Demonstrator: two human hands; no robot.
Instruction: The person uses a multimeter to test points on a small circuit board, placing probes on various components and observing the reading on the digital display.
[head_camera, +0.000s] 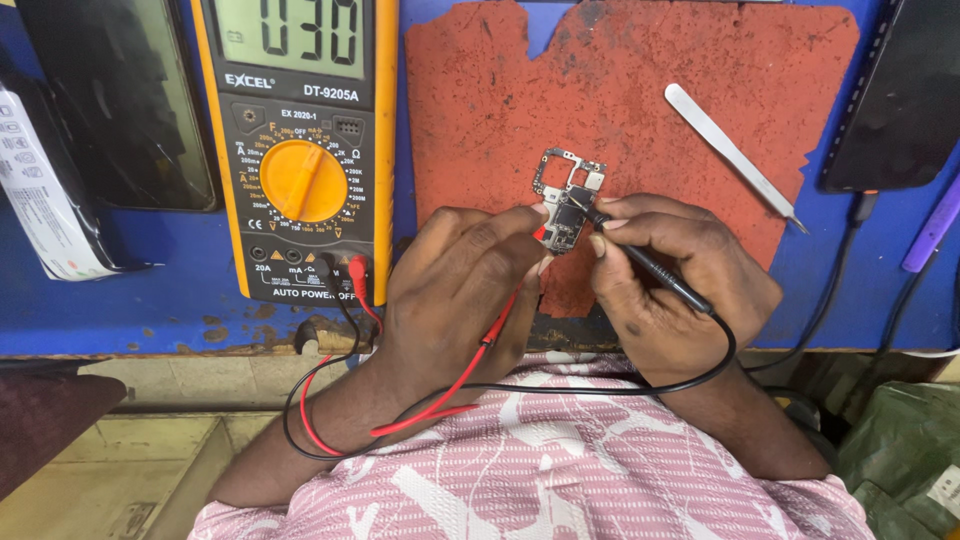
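A small phone circuit board (567, 190) lies on a worn red mat (640, 100). My left hand (455, 285) pinches a red test probe (540, 233) whose tip touches the board's lower left part. My right hand (675, 285) grips a black test probe (650, 265) like a pen, its tip on the board's middle. Red and black leads run from both probes down across my lap and up to the sockets of a yellow multimeter (300, 150).
Metal tweezers (735, 155) lie on the mat's right side. A dark phone (900, 95) sits at the far right with a cable. Another dark screen (120, 100) and a white package (40, 190) lie left, on the blue bench (150, 310).
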